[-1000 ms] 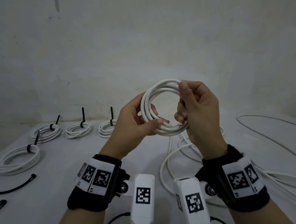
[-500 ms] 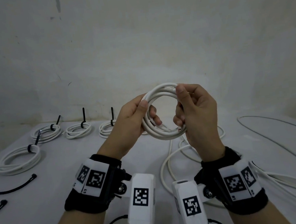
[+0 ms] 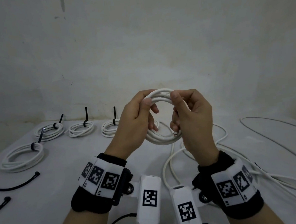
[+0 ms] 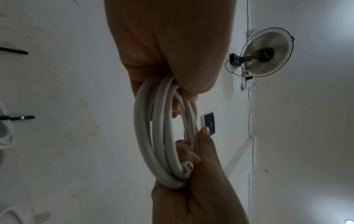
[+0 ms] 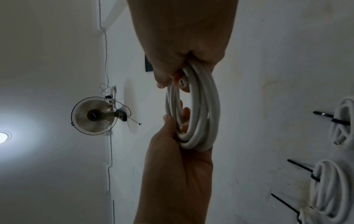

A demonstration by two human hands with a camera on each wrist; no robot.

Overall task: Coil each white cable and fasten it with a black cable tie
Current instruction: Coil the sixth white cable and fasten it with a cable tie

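I hold a coil of white cable (image 3: 162, 140) upright in the air above the table, between both hands. My left hand (image 3: 135, 120) grips its left side, thumb on top and fingers through the loop. My right hand (image 3: 193, 118) pinches the top with its forefinger, its lower fingers curled by the cut end. In the left wrist view, the left hand (image 4: 168, 45) clasps the coil (image 4: 145, 136) from above and the right hand (image 4: 191, 197) from below. The right wrist view shows the right hand (image 5: 182, 37), the coil (image 5: 208, 106) and the left hand (image 5: 172, 174).
Several coils fastened with black ties lie at the table's back left (image 3: 20, 158) (image 3: 80, 130). Two loose black ties (image 3: 14, 186) (image 3: 0, 205) lie near the left edge. Loose white cables (image 3: 275, 153) sprawl over the right side. A wall stands close behind.
My left thumb has slid up the coil's left side to its top, close to the right forefinger. The left fingers have let go of the bottom, where the cut end now shows.
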